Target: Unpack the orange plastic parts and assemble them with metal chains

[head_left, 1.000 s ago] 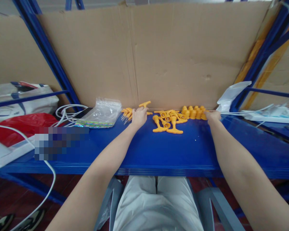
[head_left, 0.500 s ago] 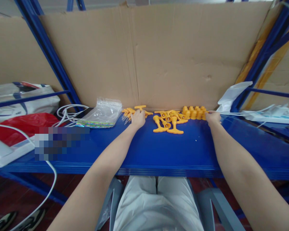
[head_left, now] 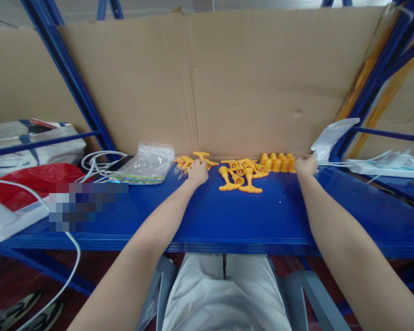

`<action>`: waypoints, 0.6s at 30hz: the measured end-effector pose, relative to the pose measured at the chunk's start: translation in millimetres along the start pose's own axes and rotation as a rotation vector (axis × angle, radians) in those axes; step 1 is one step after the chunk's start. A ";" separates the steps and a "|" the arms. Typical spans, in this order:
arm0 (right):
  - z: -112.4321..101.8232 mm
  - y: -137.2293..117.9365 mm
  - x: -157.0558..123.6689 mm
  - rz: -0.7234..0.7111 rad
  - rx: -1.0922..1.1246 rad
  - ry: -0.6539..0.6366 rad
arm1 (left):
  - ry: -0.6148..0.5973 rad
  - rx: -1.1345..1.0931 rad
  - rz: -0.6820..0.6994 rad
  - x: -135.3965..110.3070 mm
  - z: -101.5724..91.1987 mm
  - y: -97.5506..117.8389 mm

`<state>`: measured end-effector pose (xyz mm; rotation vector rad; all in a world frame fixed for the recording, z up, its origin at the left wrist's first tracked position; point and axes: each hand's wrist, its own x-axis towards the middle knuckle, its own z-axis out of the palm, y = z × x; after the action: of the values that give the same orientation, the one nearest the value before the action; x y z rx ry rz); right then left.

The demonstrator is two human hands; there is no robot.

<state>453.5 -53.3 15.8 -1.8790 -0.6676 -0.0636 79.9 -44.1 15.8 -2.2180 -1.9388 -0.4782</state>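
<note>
My left hand [head_left: 198, 173] reaches into a pile of yellow T-handled corkscrews [head_left: 184, 161], whose metal spirals [head_left: 180, 172] point toward me. Its fingers are spread over the handles, and none is lifted. My right hand [head_left: 306, 166] is at the right end of a block of yellow bell-shaped caps [head_left: 277, 163] standing in rows. Those fingers are curled and partly hidden, so what they hold cannot be made out. Between the hands lie several yellow corkscrews with bell-shaped bases [head_left: 250, 181], some upright on their handles' side, others with the hollow end facing me.
Clear plastic bags [head_left: 146, 163] lie left of the pile on the blue table [head_left: 227, 220]. White cables [head_left: 96, 161], a red bag [head_left: 37, 181] and a power strip [head_left: 17, 220] are farther left. A cardboard sheet [head_left: 255, 82] stands behind; a white wrapper [head_left: 331, 138] is at right.
My left hand has shifted slightly and its fingers spread more over the handles. My right hand has turned a little at the end of the cap rows.
</note>
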 end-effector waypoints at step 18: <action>1.7 -76.9 -74.4 -0.849 0.187 -0.099 | 0.049 -0.002 0.011 3.0 5.0 -0.1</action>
<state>354.1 -63.2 54.1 -1.3165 -1.4476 -0.4374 80.8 -39.6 12.1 -2.1963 -1.9016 -0.5284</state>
